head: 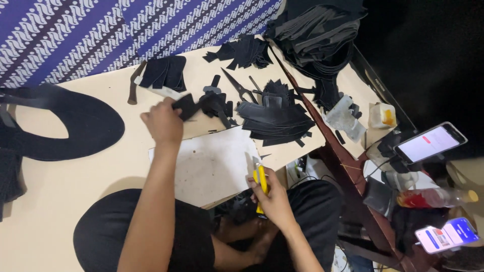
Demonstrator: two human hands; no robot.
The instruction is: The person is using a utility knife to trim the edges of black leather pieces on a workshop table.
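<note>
Left hand [162, 123] pinches a black piece [185, 107] off the pile [276, 115]; right hand [275, 197] grips a yellow knife [260, 182] at the board's [212, 166] near edge, cutting seemingly next.

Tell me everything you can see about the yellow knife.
The yellow knife is a utility cutter with a yellow body and a pale blade pushed out at its upper end. The right hand grips it around the handle, blade pointing up and away. Its tip lies over the edge of the white board.
</note>
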